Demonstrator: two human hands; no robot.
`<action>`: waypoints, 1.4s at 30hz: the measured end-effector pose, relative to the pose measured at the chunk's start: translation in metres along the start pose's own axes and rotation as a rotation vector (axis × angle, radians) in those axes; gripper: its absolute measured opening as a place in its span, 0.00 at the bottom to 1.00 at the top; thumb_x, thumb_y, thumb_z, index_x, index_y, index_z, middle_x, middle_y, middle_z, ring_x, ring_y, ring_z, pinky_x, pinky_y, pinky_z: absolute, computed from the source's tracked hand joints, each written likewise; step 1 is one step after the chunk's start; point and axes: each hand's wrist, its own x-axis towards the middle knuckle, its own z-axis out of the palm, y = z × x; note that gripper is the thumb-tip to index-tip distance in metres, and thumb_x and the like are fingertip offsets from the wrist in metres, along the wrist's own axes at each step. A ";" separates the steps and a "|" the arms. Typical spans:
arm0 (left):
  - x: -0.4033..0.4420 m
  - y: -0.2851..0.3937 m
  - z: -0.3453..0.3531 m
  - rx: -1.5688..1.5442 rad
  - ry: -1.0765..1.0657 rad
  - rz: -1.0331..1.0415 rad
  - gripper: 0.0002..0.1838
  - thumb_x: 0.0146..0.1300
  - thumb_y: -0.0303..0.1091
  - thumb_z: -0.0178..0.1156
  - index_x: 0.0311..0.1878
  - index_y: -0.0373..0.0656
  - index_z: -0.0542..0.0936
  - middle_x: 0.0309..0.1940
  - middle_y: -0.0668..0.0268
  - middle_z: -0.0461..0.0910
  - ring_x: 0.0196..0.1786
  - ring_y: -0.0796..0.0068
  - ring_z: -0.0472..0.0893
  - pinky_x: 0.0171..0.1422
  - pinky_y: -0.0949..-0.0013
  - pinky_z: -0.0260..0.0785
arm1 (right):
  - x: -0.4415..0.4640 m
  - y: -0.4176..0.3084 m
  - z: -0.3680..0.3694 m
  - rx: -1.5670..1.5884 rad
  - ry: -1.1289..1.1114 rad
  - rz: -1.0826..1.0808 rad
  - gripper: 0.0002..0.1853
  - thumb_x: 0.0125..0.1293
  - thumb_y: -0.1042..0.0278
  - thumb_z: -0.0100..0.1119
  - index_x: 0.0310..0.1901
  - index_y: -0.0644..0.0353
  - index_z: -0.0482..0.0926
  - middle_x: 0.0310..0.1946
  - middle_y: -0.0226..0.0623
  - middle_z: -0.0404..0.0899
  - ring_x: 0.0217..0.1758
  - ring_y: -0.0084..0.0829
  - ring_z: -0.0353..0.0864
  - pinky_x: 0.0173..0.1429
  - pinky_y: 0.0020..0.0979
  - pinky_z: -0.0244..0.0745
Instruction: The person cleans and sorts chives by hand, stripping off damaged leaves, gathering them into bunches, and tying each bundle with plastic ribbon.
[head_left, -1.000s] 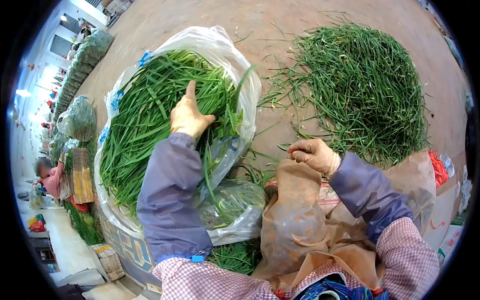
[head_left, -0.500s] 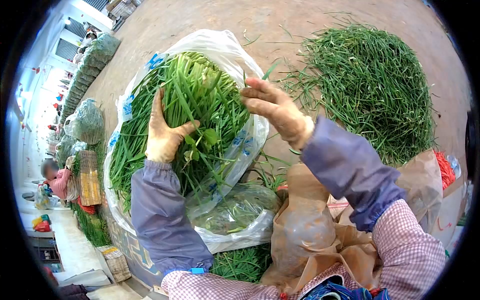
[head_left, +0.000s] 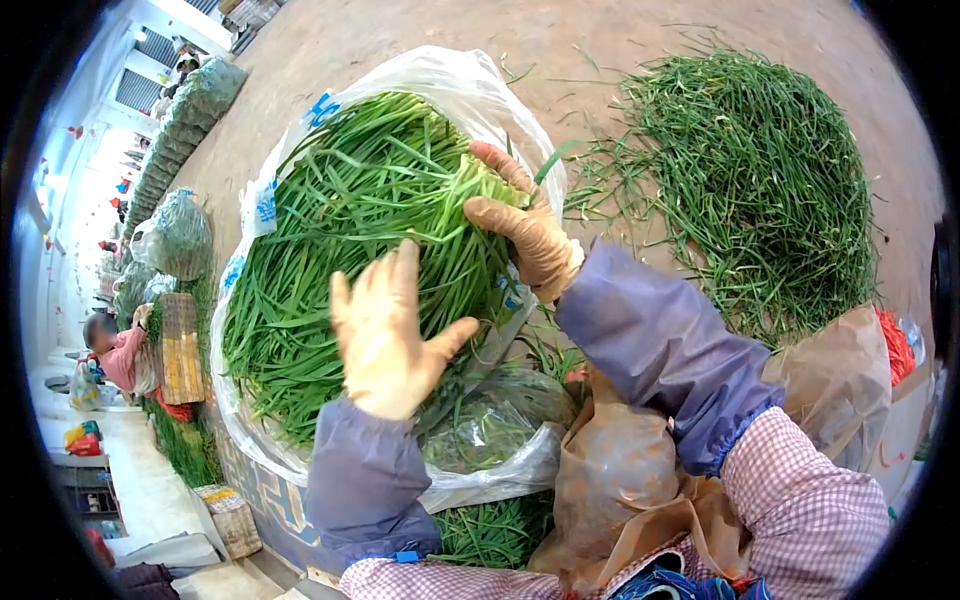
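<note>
A large clear plastic bag [head_left: 450, 70] with blue print stands wide open before me, filled with long green chives [head_left: 340, 210]. Their pale stem ends point to the upper right. My left hand [head_left: 385, 325], in a pale glove, is over the near side of the chives with fingers spread, holding nothing. At the right side of the bag my right hand [head_left: 525, 220], also gloved, has its thumb and fingers apart against the pale stem ends. Whether its fingertips press on them or only touch is unclear.
A heap of loose chives [head_left: 755, 190] lies on the floor at right. Brown sheeting [head_left: 615, 460] covers my lap, with red plastic [head_left: 895, 350] farther right. At left are a person in pink [head_left: 122, 362], yellowish crates [head_left: 180, 345] and stuffed bags [head_left: 178, 235].
My left hand has drawn back toward me and off the chives' upright stems. Those stems now lie flat, ends to the right. My right hand has moved slightly down, onto the stem ends.
</note>
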 end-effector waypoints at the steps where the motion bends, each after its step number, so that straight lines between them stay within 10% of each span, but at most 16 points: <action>1: 0.000 0.000 -0.012 -0.051 0.113 -0.003 0.47 0.41 0.45 0.79 0.66 0.39 0.71 0.56 0.52 0.78 0.62 0.55 0.75 0.75 0.45 0.52 | 0.000 0.000 -0.002 0.001 -0.021 -0.003 0.41 0.53 0.72 0.76 0.69 0.54 0.66 0.52 0.34 0.81 0.55 0.29 0.79 0.62 0.36 0.76; 7: 0.057 -0.002 -0.054 -0.080 0.425 0.431 0.59 0.42 0.71 0.69 0.72 0.43 0.63 0.64 0.49 0.72 0.70 0.48 0.67 0.78 0.41 0.39 | -0.011 0.001 -0.001 -0.088 -0.058 -0.041 0.38 0.54 0.73 0.75 0.68 0.54 0.69 0.50 0.31 0.81 0.52 0.25 0.79 0.61 0.29 0.73; 12: 0.065 -0.008 -0.002 -0.139 -0.176 0.198 0.64 0.31 0.62 0.78 0.72 0.40 0.61 0.64 0.56 0.74 0.69 0.58 0.70 0.78 0.37 0.38 | -0.018 0.007 -0.003 -0.073 -0.004 -0.063 0.39 0.54 0.71 0.76 0.68 0.53 0.68 0.53 0.30 0.78 0.56 0.25 0.76 0.62 0.30 0.73; 18: 0.007 0.024 0.031 -0.075 0.041 -0.011 0.42 0.49 0.41 0.69 0.66 0.36 0.64 0.54 0.57 0.74 0.62 0.57 0.72 0.77 0.36 0.39 | -0.036 0.023 0.010 -0.586 -0.124 -0.143 0.56 0.47 0.70 0.80 0.76 0.45 0.54 0.70 0.36 0.61 0.72 0.33 0.61 0.74 0.36 0.59; 24: -0.051 0.031 0.048 -0.112 0.064 -0.116 0.43 0.50 0.46 0.69 0.68 0.38 0.66 0.65 0.53 0.69 0.71 0.51 0.64 0.79 0.39 0.30 | -0.047 0.034 0.025 -0.787 -0.363 -0.338 0.26 0.54 0.67 0.76 0.54 0.56 0.77 0.53 0.39 0.77 0.58 0.35 0.76 0.63 0.36 0.72; 28: -0.072 0.032 0.044 -0.653 0.155 -0.179 0.49 0.44 0.38 0.73 0.71 0.40 0.62 0.62 0.51 0.72 0.70 0.49 0.67 0.79 0.39 0.35 | -0.053 0.038 0.022 -0.843 -0.420 -0.452 0.13 0.56 0.69 0.72 0.41 0.57 0.79 0.41 0.40 0.79 0.49 0.40 0.81 0.52 0.38 0.77; 30: -0.072 0.017 0.016 -0.751 0.080 -0.299 0.30 0.54 0.36 0.66 0.61 0.38 0.75 0.58 0.53 0.78 0.66 0.54 0.73 0.80 0.43 0.42 | -0.060 0.040 0.023 -0.775 -0.421 -0.549 0.11 0.56 0.71 0.71 0.38 0.57 0.78 0.38 0.39 0.79 0.46 0.40 0.82 0.47 0.37 0.78; 34: -0.060 -0.037 0.005 -1.242 0.740 -0.332 0.15 0.66 0.28 0.54 0.54 0.33 0.80 0.50 0.51 0.82 0.54 0.62 0.82 0.65 0.63 0.74 | -0.073 0.033 0.033 -0.819 -0.738 -0.674 0.09 0.53 0.78 0.66 0.35 0.57 0.77 0.36 0.37 0.77 0.39 0.43 0.80 0.41 0.39 0.75; 42: -0.002 -0.037 0.006 -0.997 0.109 -0.187 0.15 0.66 0.18 0.51 0.52 0.31 0.80 0.45 0.57 0.85 0.49 0.70 0.83 0.62 0.68 0.72 | -0.088 0.033 0.038 -0.888 -1.085 -0.644 0.13 0.48 0.66 0.65 0.34 0.58 0.75 0.33 0.38 0.72 0.37 0.45 0.74 0.41 0.42 0.72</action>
